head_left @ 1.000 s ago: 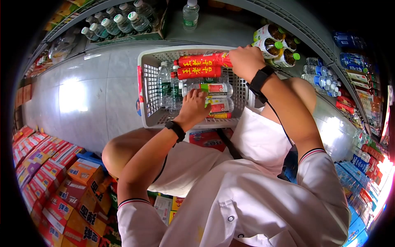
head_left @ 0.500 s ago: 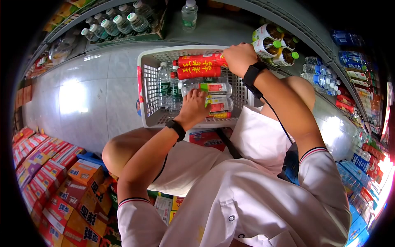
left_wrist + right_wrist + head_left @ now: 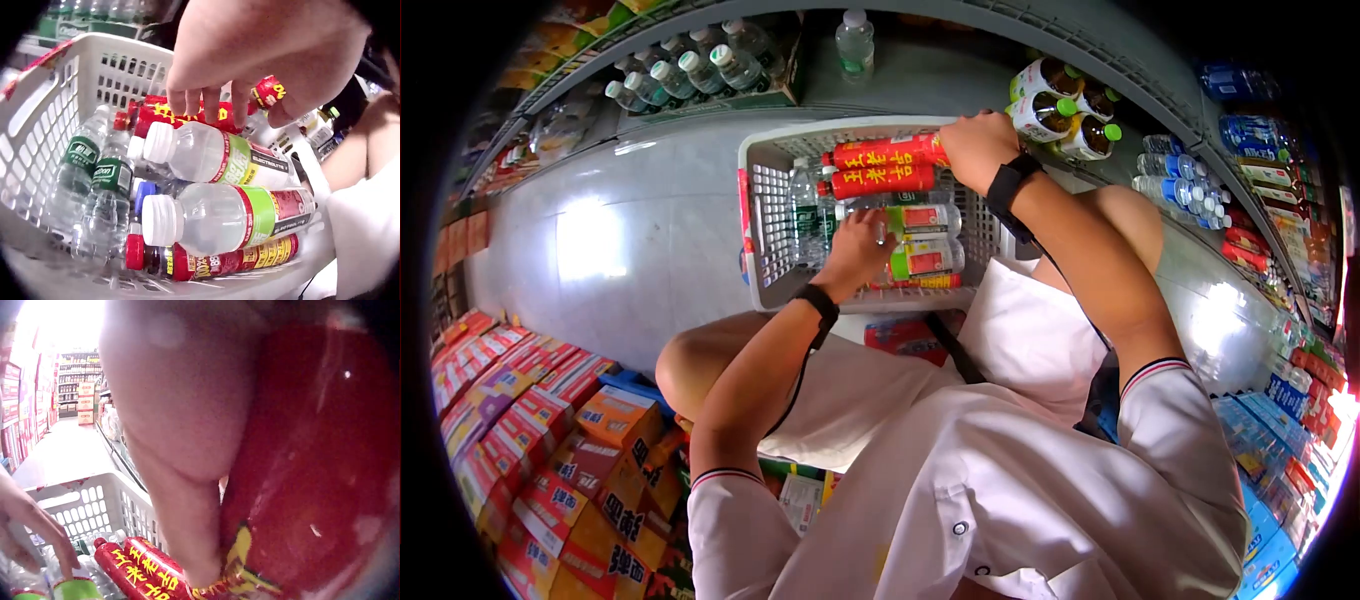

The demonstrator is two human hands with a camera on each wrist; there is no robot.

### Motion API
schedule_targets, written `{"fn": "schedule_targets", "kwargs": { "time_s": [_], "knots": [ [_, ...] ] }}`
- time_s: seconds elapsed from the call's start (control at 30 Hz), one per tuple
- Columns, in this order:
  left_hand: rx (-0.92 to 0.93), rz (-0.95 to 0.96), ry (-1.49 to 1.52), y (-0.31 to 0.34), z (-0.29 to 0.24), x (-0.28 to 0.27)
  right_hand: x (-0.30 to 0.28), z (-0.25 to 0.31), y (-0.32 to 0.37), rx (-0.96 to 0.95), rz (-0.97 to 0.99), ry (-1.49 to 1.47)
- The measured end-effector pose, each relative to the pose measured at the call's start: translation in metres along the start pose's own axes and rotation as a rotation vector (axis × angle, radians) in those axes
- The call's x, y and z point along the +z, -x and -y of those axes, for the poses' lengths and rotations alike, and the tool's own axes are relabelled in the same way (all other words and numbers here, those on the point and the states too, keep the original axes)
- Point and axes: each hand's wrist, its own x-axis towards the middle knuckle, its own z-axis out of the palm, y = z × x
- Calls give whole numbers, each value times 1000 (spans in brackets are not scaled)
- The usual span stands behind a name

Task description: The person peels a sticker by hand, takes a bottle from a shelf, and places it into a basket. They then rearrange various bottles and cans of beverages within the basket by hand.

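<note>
A white plastic basket (image 3: 752,270) holds bottles lying on their sides. My left hand (image 3: 855,250) reaches into it, its fingers extended downward over two clear electrolyte bottles (image 3: 247,156) with green-and-red labels and white caps. The fingertips overlap the upper bottle's far side in the left wrist view. At the basket's far right corner, my right hand (image 3: 980,150) grips a red bottle (image 3: 312,462), which fills much of the right wrist view. Two red bottles with yellow characters (image 3: 880,180) lie beside it. Green-labelled water bottles (image 3: 81,156) lie along the left side.
A carton of water bottles (image 3: 690,75) and one single bottle (image 3: 855,50) stand on the shelf beyond the basket. Green-capped tea bottles (image 3: 1045,115) sit right of my right hand. Stacked red and orange boxes (image 3: 590,470) fill the lower left. Grey floor (image 3: 670,210) runs left of the basket.
My right hand has shifted a little left along the red bottles. The left hand has moved slightly left, uncovering more of the lower electrolyte bottle's label. The basket's bottles keep their arrangement.
</note>
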Motion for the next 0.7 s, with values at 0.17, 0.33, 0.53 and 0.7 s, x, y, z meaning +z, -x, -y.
{"fn": "schedule_targets", "kwargs": {
  "time_s": [0.17,0.33,0.53,0.7],
  "knots": [
    [-282,-60,294,-28,71,-24,-4,-18,2,27,10,-83],
    [-414,-67,47,-68,135,-20,-11,-25,11,26,35,-139],
    [-426,17,225,-106,188,45,-18,-38,20,41,-40,-189],
    [-452,131,325,-99,113,-2,-27,-46,19,48,-55,-193]
  ]
}}
